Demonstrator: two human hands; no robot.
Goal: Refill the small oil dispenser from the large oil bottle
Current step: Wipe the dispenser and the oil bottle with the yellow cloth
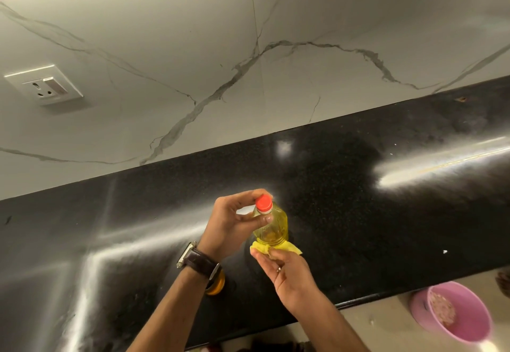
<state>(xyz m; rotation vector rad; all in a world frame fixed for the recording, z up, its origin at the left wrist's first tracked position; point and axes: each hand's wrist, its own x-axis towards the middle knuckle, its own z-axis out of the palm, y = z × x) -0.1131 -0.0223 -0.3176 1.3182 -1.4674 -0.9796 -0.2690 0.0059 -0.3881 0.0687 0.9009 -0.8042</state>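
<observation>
A clear oil bottle (271, 226) full of yellow oil, with a red cap (263, 203), stands on the black counter (358, 186). My left hand (234, 224) curls its fingers and thumb round the cap and neck. My right hand (287, 269) pinches the yellow label (265, 248) at the bottle's base. Beneath my left wrist, a small amber container (216, 285) is mostly hidden; I cannot tell what it is.
A marble backsplash rises behind the counter, with a white wall socket (45, 85) at the left. Below the counter's front edge at the lower right is a pink tub (458, 313) with something pale inside.
</observation>
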